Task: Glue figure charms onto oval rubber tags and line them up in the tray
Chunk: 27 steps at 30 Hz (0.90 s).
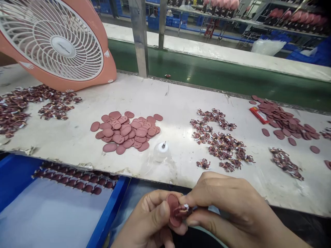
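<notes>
Between thumb and fingers, my left hand (152, 220) grips a reddish-brown oval base (172, 203). My right hand (227, 206) pinches a small dark-brown figurine (184, 210) with a white patch and presses it against the base's face; whether the two are joined I cannot tell. Both hands are in front of the table's near edge. Beyond them lies a pile of loose oval bases (126, 131), some with small holes. To its right is a cluster of small brown figurines (224, 144). A small white bottle with a thin tip (161, 151) stands between these piles.
An orange fan (110, 65) stands at the back left beside more figurines (15, 106). A blue bin (103, 220) at lower left holds rows of assembled pieces (77, 179). More bases (284, 119) and a red packet (259, 115) lie right. A metal post (139, 41) rises behind, before a green conveyor (207, 70).
</notes>
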Tool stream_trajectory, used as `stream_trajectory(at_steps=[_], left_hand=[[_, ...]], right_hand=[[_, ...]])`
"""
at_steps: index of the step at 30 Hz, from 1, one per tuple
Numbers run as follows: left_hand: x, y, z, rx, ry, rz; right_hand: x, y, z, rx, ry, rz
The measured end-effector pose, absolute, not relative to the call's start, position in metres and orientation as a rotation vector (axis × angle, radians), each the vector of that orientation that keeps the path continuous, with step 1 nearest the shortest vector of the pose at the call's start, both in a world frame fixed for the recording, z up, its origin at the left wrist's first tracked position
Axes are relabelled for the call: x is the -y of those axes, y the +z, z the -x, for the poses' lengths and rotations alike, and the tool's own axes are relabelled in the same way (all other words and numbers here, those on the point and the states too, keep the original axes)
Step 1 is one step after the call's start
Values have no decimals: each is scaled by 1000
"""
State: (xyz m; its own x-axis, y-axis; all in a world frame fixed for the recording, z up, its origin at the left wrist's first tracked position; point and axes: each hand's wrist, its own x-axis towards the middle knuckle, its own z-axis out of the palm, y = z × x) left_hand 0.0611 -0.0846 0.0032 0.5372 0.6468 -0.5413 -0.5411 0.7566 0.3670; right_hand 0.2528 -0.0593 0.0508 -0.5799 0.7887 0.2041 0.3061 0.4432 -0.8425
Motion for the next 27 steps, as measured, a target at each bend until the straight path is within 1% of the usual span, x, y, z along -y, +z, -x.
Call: stream_trajectory(at_steps=[27], left_hand=[[91,-11,-62,-746,748,-185]], right_hand=[[52,57,-246,2217,1109,882]])
